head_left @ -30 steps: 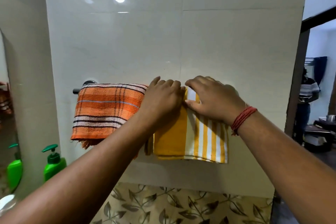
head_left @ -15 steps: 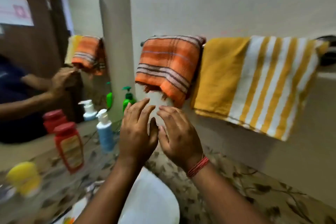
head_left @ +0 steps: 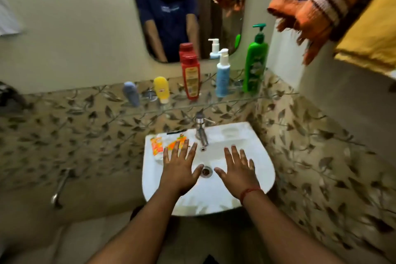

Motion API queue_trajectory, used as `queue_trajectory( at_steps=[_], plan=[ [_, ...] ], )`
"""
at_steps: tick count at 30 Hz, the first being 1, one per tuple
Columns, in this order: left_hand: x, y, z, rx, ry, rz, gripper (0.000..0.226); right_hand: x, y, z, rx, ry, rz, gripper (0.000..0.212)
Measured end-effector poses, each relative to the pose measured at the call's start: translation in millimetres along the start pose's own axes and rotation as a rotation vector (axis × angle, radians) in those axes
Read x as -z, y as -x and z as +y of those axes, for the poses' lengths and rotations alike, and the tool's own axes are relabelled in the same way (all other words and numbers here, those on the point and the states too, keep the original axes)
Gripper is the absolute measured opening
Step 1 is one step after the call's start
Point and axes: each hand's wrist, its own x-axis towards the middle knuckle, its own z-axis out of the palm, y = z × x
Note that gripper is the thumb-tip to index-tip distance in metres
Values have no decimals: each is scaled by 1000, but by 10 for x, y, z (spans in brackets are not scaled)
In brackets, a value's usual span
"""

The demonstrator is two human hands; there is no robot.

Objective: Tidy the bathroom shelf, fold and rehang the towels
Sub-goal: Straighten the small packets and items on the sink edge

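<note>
My left hand [head_left: 179,167] and my right hand [head_left: 237,170] hover flat over the white sink [head_left: 265,169], palms down, fingers spread, holding nothing. An orange striped towel [head_left: 317,4] hangs folded at the upper right, with a yellow towel [head_left: 372,36] beside it at the frame's right edge. On the glass shelf [head_left: 214,102] under the mirror stand a green pump bottle [head_left: 256,64], a blue-and-white pump bottle [head_left: 222,75], a red bottle [head_left: 190,75], a yellow tube [head_left: 161,90] and a grey-blue tube [head_left: 131,93].
A chrome tap [head_left: 201,130] rises at the back of the sink. Orange sachets [head_left: 158,146] lie on the sink's left rim, by my left fingertips. The mirror [head_left: 218,17] reflects a person in dark blue. Leaf-patterned tiles cover the wall around the sink.
My hands left the towels on the rail and dropped down over the sink, spreading apart. The view swung left and downward from the towel rail to the sink and shelf.
</note>
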Motion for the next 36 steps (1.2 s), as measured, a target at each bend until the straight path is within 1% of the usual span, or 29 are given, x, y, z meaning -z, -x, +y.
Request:
queue_trajectory(
  at_steps=[2, 4, 9, 13, 18, 20, 23, 25, 27, 30, 34, 36],
  plan=[
    [-61, 144, -143, 87, -23, -51, 79, -102, -17, -153, 53, 1, -34, 75],
    [-92, 209, -239, 144, -35, -75, 81, -152, -85, -300, 88, 1, -33, 74],
    [-160, 220, -495, 228, -16, -109, 81, -350, -307, -579, 133, 21, -51, 75],
    [-272, 160, -703, 250, -7, -155, 79, -492, -463, -697, 146, 48, -85, 75],
    [-448, 13, -924, 254, 7, -183, 80, -636, -697, -808, 183, 82, -80, 75],
    [-547, -26, -976, 270, -2, -203, 79, -696, -784, -809, 216, 79, -101, 75],
    [-665, -111, -1028, 306, -50, -254, 83, -754, -940, -791, 286, 70, -132, 73],
    [-736, -205, -1067, 344, -57, -276, 85, -802, -1084, -772, 332, 66, -185, 72],
    [-793, -290, -1137, 390, -75, -269, 85, -874, -1255, -792, 395, 76, -195, 70],
    [-864, -451, -1260, 416, -105, -312, 83, -1011, -1499, -854, 480, 83, -209, 70],
    [-935, -692, -1387, 404, -103, -323, 81, -1206, -1762, -956, 498, 104, -227, 67],
    [-1004, -796, -1442, 393, -110, -317, 80, -1285, -1893, -1025, 496, 132, -189, 63]
  ],
)
